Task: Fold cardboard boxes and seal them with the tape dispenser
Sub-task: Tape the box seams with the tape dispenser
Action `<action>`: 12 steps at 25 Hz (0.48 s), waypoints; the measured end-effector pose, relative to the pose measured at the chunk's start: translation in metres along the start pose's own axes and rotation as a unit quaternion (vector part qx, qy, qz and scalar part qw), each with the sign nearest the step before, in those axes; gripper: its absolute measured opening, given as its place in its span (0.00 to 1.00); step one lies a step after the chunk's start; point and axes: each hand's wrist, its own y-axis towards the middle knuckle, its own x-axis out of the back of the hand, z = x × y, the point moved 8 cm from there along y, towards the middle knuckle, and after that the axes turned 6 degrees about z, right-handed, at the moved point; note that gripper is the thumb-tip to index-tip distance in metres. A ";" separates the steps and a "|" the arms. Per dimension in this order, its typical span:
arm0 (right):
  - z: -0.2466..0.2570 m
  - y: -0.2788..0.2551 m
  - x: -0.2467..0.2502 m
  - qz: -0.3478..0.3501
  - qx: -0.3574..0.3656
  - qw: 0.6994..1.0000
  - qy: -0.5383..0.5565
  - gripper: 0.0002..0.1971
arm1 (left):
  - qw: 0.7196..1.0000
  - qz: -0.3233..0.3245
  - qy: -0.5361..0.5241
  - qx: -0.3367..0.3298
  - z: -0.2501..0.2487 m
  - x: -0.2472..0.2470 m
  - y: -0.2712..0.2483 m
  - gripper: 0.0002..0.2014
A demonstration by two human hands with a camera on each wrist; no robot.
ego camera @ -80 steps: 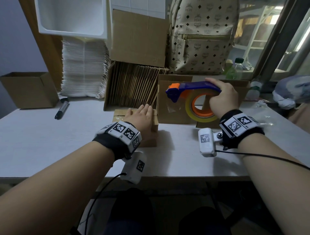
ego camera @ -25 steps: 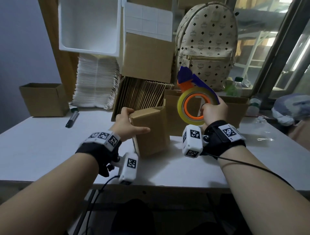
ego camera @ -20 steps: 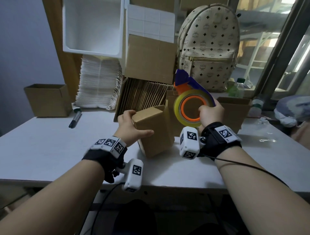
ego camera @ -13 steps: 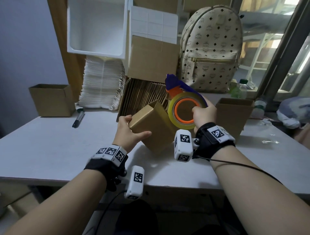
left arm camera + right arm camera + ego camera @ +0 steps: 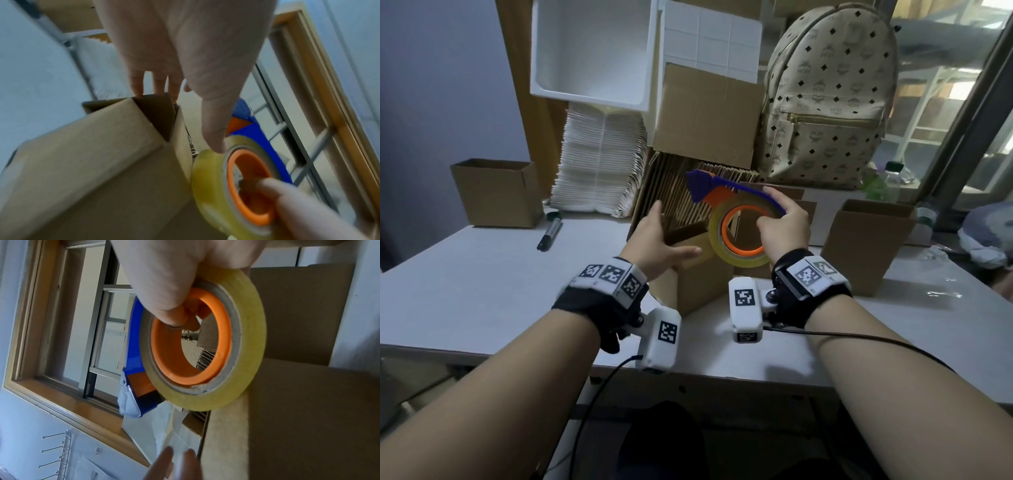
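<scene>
Two hands work over a small cardboard box on the white table: the left hand, fingers straight, rests on its open top; the right hand grips the blue tape dispenser. No writing is legible. At the left wrist, fingertips touch the box's rim. At the right wrist, fingers curl through the dispenser's orange core.

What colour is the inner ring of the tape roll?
Orange inner ring, clearest in the right wrist view.
</scene>
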 end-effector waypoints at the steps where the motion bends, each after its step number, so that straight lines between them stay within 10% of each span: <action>1: 0.000 0.000 -0.001 0.000 -0.001 1.000 0.000 0.26 | 0.997 0.005 0.073 -0.004 -0.003 -0.003 0.003 0.46; 5: -0.001 0.002 0.004 -0.006 0.001 1.000 0.015 0.26 | 0.984 0.009 0.170 -0.056 -0.005 -0.014 0.011 0.19; 12: -0.007 0.008 0.006 -0.012 0.006 0.999 0.035 0.26 | 0.989 0.009 0.147 -0.020 0.008 -0.002 0.023 0.11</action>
